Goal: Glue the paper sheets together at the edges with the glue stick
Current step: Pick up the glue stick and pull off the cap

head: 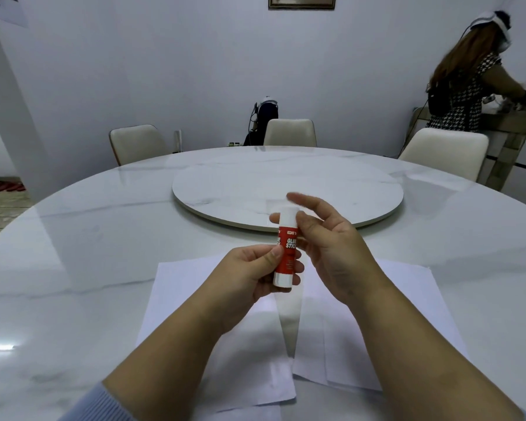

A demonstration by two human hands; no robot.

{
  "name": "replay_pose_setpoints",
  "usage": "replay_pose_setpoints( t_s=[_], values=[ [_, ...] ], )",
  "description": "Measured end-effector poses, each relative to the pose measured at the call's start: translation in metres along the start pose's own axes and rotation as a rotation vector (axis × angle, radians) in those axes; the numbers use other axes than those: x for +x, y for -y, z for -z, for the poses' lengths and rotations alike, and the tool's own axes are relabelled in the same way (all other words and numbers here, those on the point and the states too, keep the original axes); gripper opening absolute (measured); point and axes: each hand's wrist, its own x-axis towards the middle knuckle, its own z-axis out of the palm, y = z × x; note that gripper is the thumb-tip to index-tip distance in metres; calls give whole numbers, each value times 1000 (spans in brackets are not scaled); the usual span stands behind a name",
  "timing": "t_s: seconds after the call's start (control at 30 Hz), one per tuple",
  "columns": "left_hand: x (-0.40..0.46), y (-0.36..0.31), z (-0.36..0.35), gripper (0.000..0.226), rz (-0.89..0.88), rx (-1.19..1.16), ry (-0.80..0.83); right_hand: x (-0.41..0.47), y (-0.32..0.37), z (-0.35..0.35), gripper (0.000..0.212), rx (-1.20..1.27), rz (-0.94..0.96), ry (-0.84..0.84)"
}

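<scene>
A red and white glue stick (pixel 287 253) stands upright in the air above the table, its white cap on. My left hand (pixel 243 278) grips its red body from the left, thumb across the label. My right hand (pixel 331 247) pinches the white cap between thumb and a finger, while its index finger sticks out, blurred. Beneath my hands two white paper sheets lie flat on the table, a left sheet (pixel 176 293) and a right sheet (pixel 407 305), with a narrow wedge of table showing between them. More paper edges show under them near me.
The round marble table (pixel 73 238) carries a raised turntable (pixel 286 183) just beyond my hands. Three pale chairs (pixel 289 132) stand around the far side. One person (pixel 462 86) stands at a counter at the back right; another sits behind the middle chair.
</scene>
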Motion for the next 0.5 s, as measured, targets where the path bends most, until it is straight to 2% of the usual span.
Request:
replay_pose_setpoints(
  t_s=[0.07,0.13,0.2,0.37,0.4,0.5],
  values=[
    [0,0,1,34,-2,-16,1,0,-1,-4,16,-91,23,-26],
    [1,1,-1,34,-3,-8,9,-1,-1,-6,24,-149,49,-97],
    [1,3,-2,34,-2,5,18,0,0,-4,18,-148,51,-141],
    [2,2,-1,28,9,-40,-23,0,-1,-4,16,-113,18,-57],
    [2,2,-1,29,6,-32,-21,-1,0,-7,12,-112,14,-64],
    [0,5,-4,34,1,38,4,-2,-1,-7,19,-152,45,-157]
  ],
)
